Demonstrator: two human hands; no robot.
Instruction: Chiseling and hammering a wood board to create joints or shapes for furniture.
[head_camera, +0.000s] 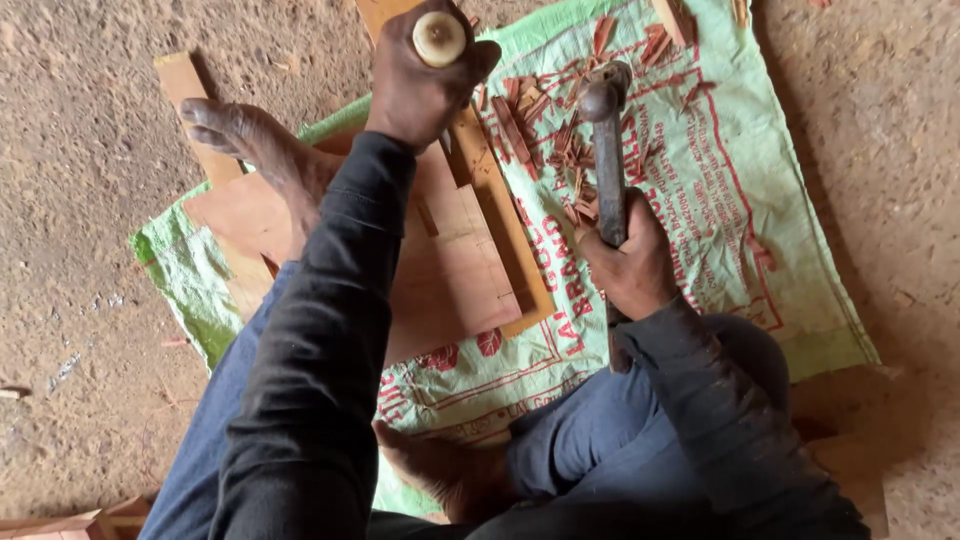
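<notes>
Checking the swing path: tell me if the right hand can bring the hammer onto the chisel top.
Probably yes. The right hand holds the hammer raised beside the chisel, whose pale top shows above the left hand. Nothing lies between them.

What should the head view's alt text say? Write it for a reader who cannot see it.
A seated person's left hand grips a pale-topped chisel handle upright over a reddish wooden board, while the right hand holds a hammer. Wood chips litter the green woven sack on the dirt floor.
</notes>
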